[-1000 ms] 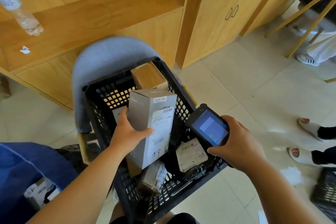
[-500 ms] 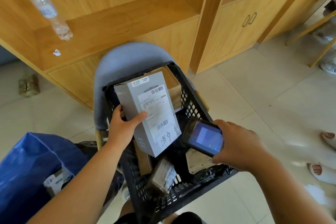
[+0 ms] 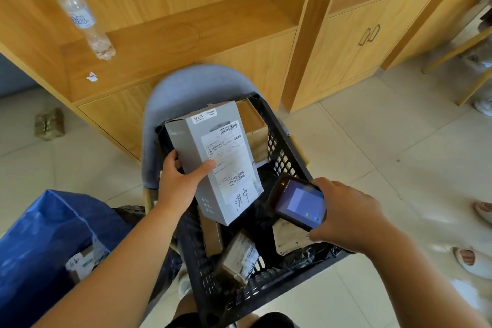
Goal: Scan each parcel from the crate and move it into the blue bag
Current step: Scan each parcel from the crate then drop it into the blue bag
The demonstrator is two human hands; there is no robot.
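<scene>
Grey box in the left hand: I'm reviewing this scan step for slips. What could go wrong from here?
1. The left hand holds the grey box by one side only, over the crate; it might slip and fall back among the other parcels.
2. Two barcodes show on the box, so the scanner in the right hand may read the wrong one.

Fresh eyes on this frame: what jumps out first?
The grey box with its shipping label, held up by the left hand over the black crate. Right beside it, the right hand holds a handheld scanner; the blue bag sits at lower left.
</scene>
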